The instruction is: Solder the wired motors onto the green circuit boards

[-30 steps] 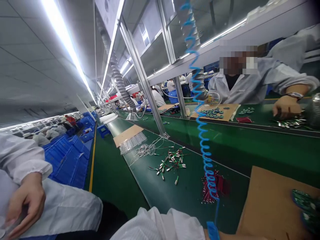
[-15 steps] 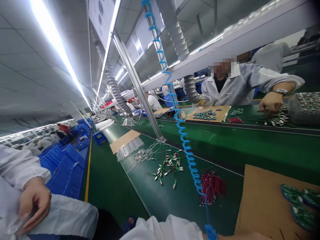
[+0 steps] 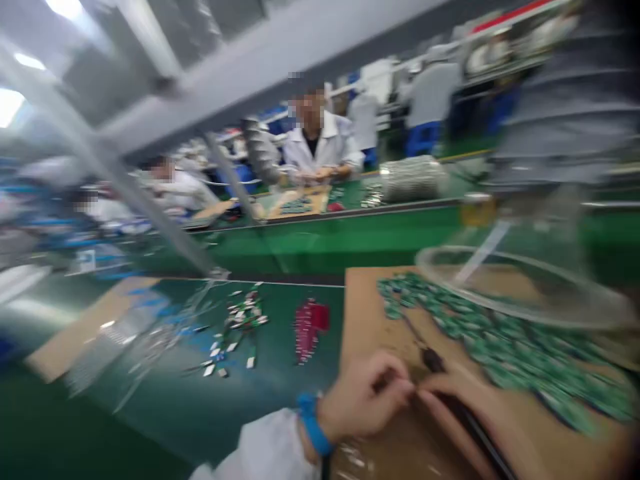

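My left hand (image 3: 367, 395), with a blue wristband (image 3: 314, 424), is over the brown board with thumb and fingertips pinched together. Whatever may be between them is too blurred to make out. Just right of it, its fingertips nearly meeting the left ones, my right hand (image 3: 467, 403) is closed around what looks like a soldering iron (image 3: 433, 360). The iron's thin tip points up and left toward green circuit boards (image 3: 515, 347) lying in a wide spread on the brown board (image 3: 363, 313). Small shiny bits (image 3: 354, 455) lie below my left hand.
A clear fume hood (image 3: 525, 287) hangs low over the boards. To the left lie red wires (image 3: 307, 327), small metal parts with green leads (image 3: 243, 320), white cables (image 3: 165, 333) and a clear tray (image 3: 107, 347). A co-worker (image 3: 320, 143) sits across the green divider.
My view has swung right and down, blurring the picture. Both my hands and the spread of circuit boards are now in sight. The person at the left has left the view.
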`<state>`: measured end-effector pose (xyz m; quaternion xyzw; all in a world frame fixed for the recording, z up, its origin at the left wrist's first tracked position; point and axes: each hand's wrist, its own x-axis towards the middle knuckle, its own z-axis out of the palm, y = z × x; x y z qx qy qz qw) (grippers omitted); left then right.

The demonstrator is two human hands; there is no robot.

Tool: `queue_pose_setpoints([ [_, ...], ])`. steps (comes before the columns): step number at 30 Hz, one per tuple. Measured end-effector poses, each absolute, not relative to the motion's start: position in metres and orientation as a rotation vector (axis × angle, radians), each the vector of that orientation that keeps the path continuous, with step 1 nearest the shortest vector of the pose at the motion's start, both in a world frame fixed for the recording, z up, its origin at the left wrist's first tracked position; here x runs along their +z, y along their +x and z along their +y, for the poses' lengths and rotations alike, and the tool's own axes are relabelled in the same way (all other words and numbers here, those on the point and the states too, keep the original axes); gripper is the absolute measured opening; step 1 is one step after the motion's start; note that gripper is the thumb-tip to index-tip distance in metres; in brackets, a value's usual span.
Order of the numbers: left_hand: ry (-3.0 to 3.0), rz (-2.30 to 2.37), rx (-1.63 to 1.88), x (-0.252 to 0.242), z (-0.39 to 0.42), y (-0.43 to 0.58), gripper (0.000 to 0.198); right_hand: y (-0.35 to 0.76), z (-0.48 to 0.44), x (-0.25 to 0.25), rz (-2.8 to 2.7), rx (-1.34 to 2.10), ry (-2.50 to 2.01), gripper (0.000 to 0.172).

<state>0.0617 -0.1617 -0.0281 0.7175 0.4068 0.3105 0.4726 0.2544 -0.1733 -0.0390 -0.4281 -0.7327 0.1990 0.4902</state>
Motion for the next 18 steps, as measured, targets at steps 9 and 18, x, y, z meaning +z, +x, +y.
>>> queue_pose_setpoints([
  [9,1.922,1.176,0.634,-0.022,-0.136,0.048,0.017,0.308,-0.192,-0.034,-1.528,0.783,-1.158,0.038],
  [18,1.973,1.151,0.59,-0.02,-0.14,0.055,0.006,0.321,-0.198,-0.041,-1.14,0.934,-1.237,0.008],
])
